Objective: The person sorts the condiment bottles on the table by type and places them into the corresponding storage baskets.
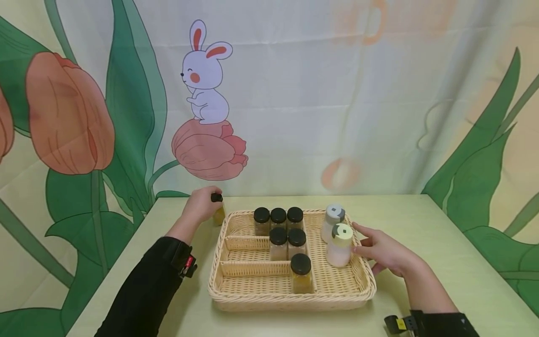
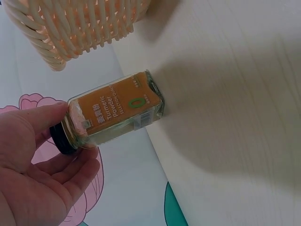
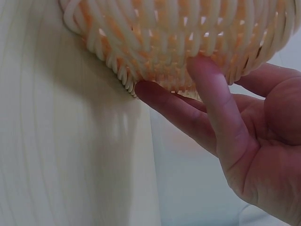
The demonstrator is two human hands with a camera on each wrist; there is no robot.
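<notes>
The left hand (image 1: 201,206) grips a small glass jar (image 2: 113,112) by its black cap end, thumb and fingers clamped around it, at the far left corner of the wicker basket (image 1: 290,299), outside the rim on the table (image 1: 442,262). Only the left wrist view shows its orange label, which reads "Turmeric Powder" beside smaller print too fine to read. The head view shows six black-capped jars (image 1: 279,227) in the basket's middle compartments and two white bottles (image 1: 339,243) in the right one. The right hand (image 1: 385,255) rests on the basket's right wall, fingers (image 3: 211,101) straight, holding nothing.
</notes>
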